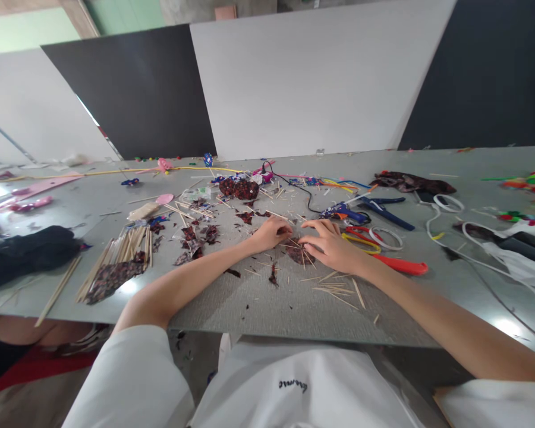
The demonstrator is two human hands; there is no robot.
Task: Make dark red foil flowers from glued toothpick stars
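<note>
A dark red patterned piece [299, 254] lies on the grey table [267, 309], with several thin wooden sticks across it. My left hand [271, 233] is at its upper left, fingers curled with the tips close together; whatever they may hold is too small to make out. On its right side, my right hand [330, 242] has bent fingers spread apart, the fingertips over the piece's edge near the sticks. Short loose sticks [336, 288] lie just below my right hand. Dark red scraps [245, 217] are scattered to the upper left of my left hand.
A blue glue gun [344, 213], blue pliers [387, 213] and red-handled scissors [399, 264] lie right of my hands. Bundled sticks [127, 246] and black cloth [35, 255] are at left. Dark round pieces [246, 189] sit behind, near a cable. White cables [455, 249] run along the right.
</note>
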